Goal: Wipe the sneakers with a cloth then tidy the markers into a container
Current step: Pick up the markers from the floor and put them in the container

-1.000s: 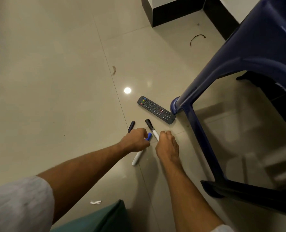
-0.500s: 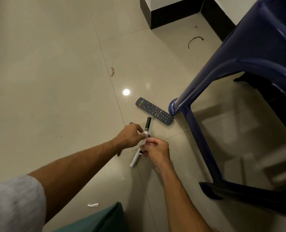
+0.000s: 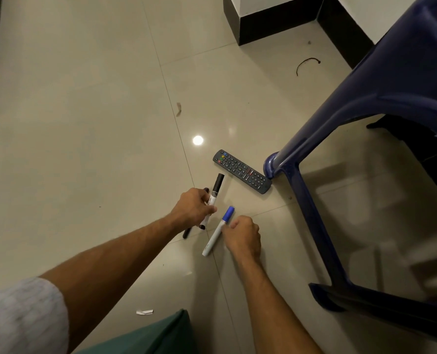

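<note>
My left hand (image 3: 193,208) grips two markers together just above the tiled floor: a white marker with a black cap (image 3: 216,187) that points away from me, and a dark marker (image 3: 186,233) whose end sticks out below my fist. A white marker with a blue cap (image 3: 216,235) lies on the floor to their right. The curled fingertips of my right hand (image 3: 244,235) pinch its barrel just below the cap. No sneakers, cloth or marker container are in view.
A black remote control (image 3: 241,171) lies just beyond the markers, against the foot of a dark blue plastic chair (image 3: 306,208) on the right. A paper scrap (image 3: 144,312) and green fabric (image 3: 161,335) are near me. Black skirting (image 3: 276,26) lines the far wall.
My right hand passed the black-capped marker into my left hand, which now holds it with the dark marker. My right hand then dropped to the blue-capped marker.
</note>
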`<state>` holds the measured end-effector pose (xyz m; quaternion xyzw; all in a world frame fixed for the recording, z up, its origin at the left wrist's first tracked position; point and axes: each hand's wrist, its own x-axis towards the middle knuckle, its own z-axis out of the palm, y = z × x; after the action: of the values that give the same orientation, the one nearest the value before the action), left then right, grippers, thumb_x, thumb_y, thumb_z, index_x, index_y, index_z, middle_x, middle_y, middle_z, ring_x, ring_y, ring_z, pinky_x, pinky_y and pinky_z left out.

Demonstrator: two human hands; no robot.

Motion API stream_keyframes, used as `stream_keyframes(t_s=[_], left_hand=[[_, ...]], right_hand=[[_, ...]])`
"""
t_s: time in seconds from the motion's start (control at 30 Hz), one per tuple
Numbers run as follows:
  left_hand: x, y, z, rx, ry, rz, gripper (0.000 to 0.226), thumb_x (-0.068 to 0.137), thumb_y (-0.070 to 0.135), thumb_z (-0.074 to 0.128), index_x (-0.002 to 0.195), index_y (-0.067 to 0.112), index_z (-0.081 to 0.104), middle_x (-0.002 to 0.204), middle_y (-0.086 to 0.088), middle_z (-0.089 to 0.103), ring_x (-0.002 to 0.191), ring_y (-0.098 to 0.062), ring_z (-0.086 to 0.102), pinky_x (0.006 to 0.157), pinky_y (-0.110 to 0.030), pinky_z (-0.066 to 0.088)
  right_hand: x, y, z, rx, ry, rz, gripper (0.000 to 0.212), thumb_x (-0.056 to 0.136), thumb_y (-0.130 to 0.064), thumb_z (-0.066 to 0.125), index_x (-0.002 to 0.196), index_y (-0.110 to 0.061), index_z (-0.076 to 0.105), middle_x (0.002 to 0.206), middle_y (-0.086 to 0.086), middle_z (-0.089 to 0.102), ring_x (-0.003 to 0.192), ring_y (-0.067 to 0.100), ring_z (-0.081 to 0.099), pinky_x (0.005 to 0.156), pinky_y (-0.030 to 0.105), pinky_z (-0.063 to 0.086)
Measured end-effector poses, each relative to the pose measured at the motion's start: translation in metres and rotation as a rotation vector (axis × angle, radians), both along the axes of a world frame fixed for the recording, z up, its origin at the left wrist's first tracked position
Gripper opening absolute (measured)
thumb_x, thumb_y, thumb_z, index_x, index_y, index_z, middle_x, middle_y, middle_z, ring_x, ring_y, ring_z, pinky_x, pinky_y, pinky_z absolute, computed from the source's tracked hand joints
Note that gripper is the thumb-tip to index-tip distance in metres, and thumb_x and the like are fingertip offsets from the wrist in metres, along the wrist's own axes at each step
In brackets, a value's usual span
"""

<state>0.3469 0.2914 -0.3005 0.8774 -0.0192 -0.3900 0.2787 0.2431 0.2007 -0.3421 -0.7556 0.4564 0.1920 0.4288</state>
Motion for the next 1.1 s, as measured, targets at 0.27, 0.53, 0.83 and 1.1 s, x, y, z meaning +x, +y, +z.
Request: stream_keyframes(t_s=[0.27,0.53,0.83,1.1], left_hand=[[0.000,0.002,-0.003,-0.005,0.016,0.033,0.021,0.084,0.018,0.074,0.097,0.010,0.061,0.100,-0.015,0.066,0.090,-0.030,0.065,0.081,-0.041,0.057],[-0.009,0.006,-0.009,-0.007,0.012,0.038,0.019,0.085,0.014,0.072,0.096,0.014,0.056,0.098,-0.015,0.065,0.085,-0.031,0.066,0.077,-0.041,0.058],[-0.011,0.022,-0.010,-0.010,0.065,0.091,0.017,0.087,0.009,0.067,0.101,0.007,0.058,0.094,-0.016,0.068,0.084,-0.033,0.068,0.070,-0.046,0.059],[-0.005,0.028,-0.003,-0.126,0.160,0.205,0.019,0.082,0.000,0.072,0.099,0.003,0.063,0.092,-0.020,0.071,0.080,-0.030,0.072,0.072,-0.042,0.060]], right_hand=[[0.003,0.014,0.000,-0.014,0.074,0.043,0.038,0.090,-0.038,0.067,0.116,-0.012,0.057,0.110,0.005,0.065,0.086,0.013,0.062,0.072,0.025,0.053],[0.003,0.015,-0.004,0.074,-0.006,-0.113,0.020,0.087,-0.023,0.070,0.100,-0.010,0.061,0.095,0.004,0.068,0.070,0.011,0.062,0.053,0.020,0.046],[0.021,-0.005,0.007,0.480,-0.245,-0.396,0.011,0.082,-0.005,0.071,0.093,-0.006,0.072,0.083,0.010,0.072,0.067,0.018,0.070,0.061,0.034,0.061],[0.036,0.009,0.014,0.539,-0.287,-0.351,0.014,0.081,0.000,0.072,0.091,-0.009,0.068,0.092,0.011,0.074,0.080,0.025,0.073,0.065,0.035,0.061]])
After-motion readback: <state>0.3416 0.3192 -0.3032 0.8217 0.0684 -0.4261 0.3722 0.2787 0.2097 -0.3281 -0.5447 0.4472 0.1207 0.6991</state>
